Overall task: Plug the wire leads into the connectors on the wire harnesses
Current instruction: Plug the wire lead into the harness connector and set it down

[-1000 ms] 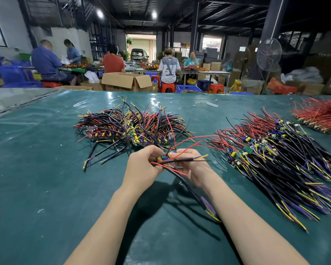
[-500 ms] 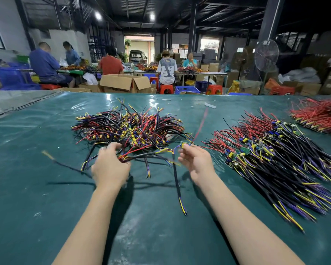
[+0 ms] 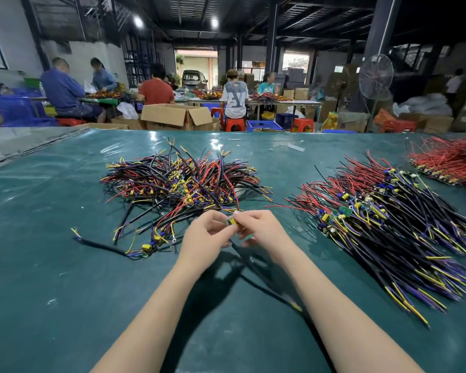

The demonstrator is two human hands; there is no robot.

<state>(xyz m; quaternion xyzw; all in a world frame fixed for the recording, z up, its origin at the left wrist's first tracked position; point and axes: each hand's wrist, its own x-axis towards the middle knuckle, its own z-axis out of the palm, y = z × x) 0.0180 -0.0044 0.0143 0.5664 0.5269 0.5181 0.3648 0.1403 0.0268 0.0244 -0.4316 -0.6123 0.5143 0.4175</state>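
Left hand [image 3: 207,235] and right hand [image 3: 264,229] together at centre of green surface [image 3: 51,265], fingertips of both pinched on a small yellow connector [image 3: 233,221]. Its black wire [image 3: 238,251] trailed near. Tangled harness pile [image 3: 180,179] just beyond; neater pile [image 3: 388,230] right; red wires [image 3: 452,162] far right.
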